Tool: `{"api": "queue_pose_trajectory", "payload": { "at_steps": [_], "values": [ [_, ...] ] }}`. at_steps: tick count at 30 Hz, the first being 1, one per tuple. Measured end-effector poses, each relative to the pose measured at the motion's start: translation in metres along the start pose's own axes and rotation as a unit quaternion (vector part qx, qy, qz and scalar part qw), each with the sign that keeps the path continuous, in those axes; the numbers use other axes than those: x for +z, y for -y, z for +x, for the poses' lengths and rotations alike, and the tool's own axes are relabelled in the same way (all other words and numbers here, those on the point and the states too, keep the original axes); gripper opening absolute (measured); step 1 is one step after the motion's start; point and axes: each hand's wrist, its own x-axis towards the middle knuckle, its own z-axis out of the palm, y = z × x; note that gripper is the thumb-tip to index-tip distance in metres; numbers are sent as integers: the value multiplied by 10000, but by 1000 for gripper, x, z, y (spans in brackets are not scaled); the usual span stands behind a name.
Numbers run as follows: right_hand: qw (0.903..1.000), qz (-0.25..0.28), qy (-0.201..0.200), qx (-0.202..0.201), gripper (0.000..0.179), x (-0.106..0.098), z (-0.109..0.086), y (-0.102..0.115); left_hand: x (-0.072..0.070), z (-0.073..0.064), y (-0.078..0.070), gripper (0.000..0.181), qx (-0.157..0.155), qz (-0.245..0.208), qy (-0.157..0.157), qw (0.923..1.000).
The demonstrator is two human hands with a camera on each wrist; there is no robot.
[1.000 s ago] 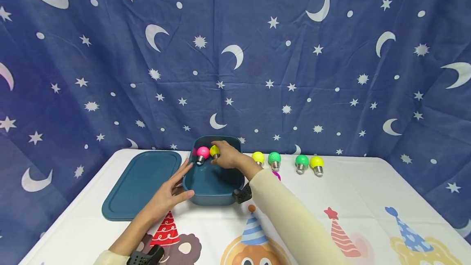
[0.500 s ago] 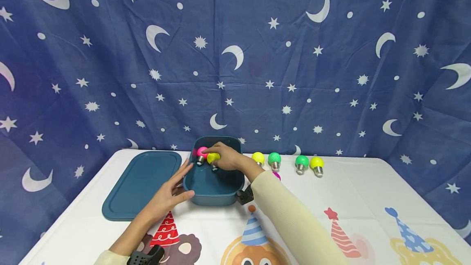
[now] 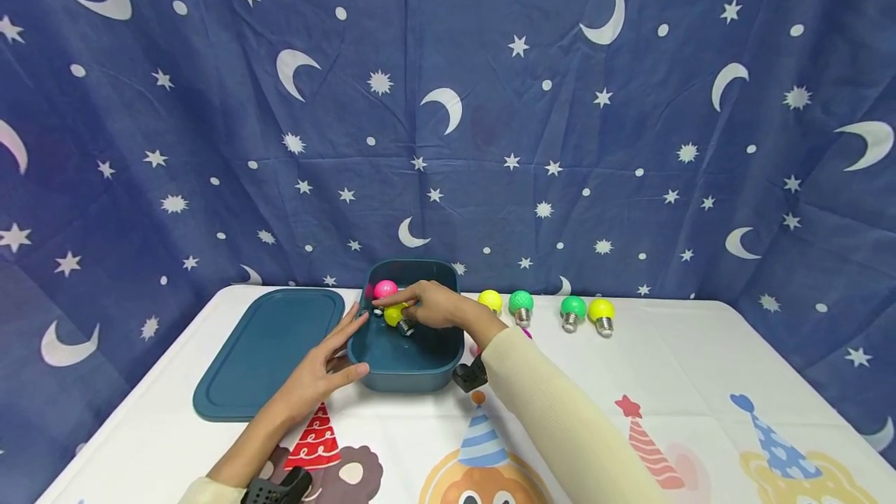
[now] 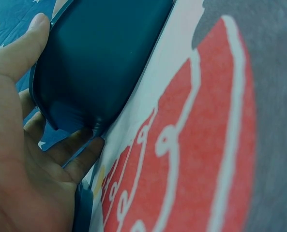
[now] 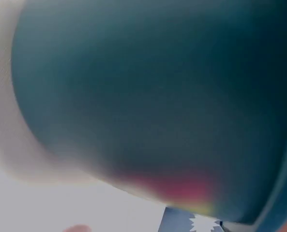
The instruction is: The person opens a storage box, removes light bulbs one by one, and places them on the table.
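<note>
A dark teal box stands near the back of the table. Inside, at its left, lie a pink light bulb and a yellow light bulb, whose metal base points to the lower right. My right hand reaches into the box from the right. Its index finger stretches out above the yellow bulb and the other fingers lie close by its base; the thumb is hidden. My left hand rests its spread fingers and thumb against the box's left side, also seen with the box wall in the left wrist view.
A flat teal lid lies left of the box. Right of it are a yellow bulb, a green bulb, a second green bulb and another yellow bulb. A magenta thing peeks from behind the right sleeve. A blue curtain hangs behind.
The yellow bulb in the box has shifted left and toward the front, its base swinging to the right. My right index finger has stretched out leftward. The left hand stays in place.
</note>
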Motion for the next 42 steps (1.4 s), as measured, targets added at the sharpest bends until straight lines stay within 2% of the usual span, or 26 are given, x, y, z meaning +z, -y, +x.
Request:
{"api": "queue_pose_trajectory", "payload": {
  "at_steps": [8,13,17,20,26,31,34,38,42],
  "values": [
    [9981,491,71,-366,43,-1,-3,1,1,1,1,66,84,-54,38,9999],
    [9972,618,-8,-418,38,-2,-4,1,0,1,1,66,64,-23,54,10000],
    [9971,654,-217,-324,43,-1,-5,1,-1,1,2,65,29,-9,64,10000],
    [9975,678,-213,-44,52,0,-3,2,-1,0,2,65,14,21,52,10000],
    [9981,341,103,504,57,3,-2,4,0,0,2,65,32,73,16,10000],
    [9976,-284,415,478,50,4,-2,3,0,-1,2,65,39,12,23,10000],
    [9971,-427,516,372,44,5,-2,3,0,-2,2,65,30,18,21,10000],
    [9994,-234,244,98,42,3,-6,6,0,-2,3,65,14,47,20,10000],
    [9991,318,-265,-122,39,-5,-17,9,0,-1,3,65,-2,69,5,10000]
  ]
}}
